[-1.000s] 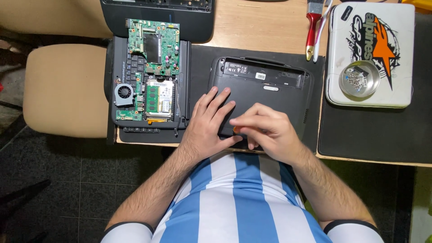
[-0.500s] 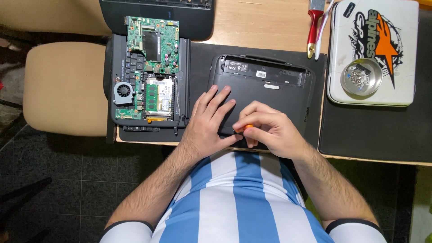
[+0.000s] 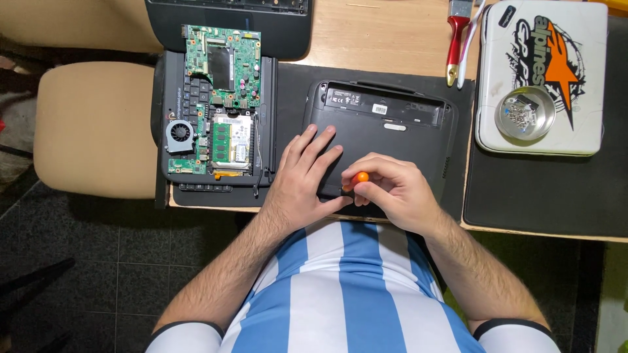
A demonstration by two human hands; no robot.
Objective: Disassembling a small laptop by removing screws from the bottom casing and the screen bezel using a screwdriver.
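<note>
**Screwdriver upright at the near edge**

On my left lies the bare green circuit board (image 3: 219, 104). My left hand (image 3: 304, 176) stays flat, fingers spread, on the black laptop base (image 3: 386, 131); my right hand (image 3: 392, 193) has shifted, pinching the orange-tipped screwdriver (image 3: 359, 177) upright there. I judge fastening continues. Screw dish (image 3: 524, 114) far right.

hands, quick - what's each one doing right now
Left hand: open, fingers spread flat on the black laptop base.
Right hand: closed around an orange-tipped screwdriver, held upright against the base.
</note>
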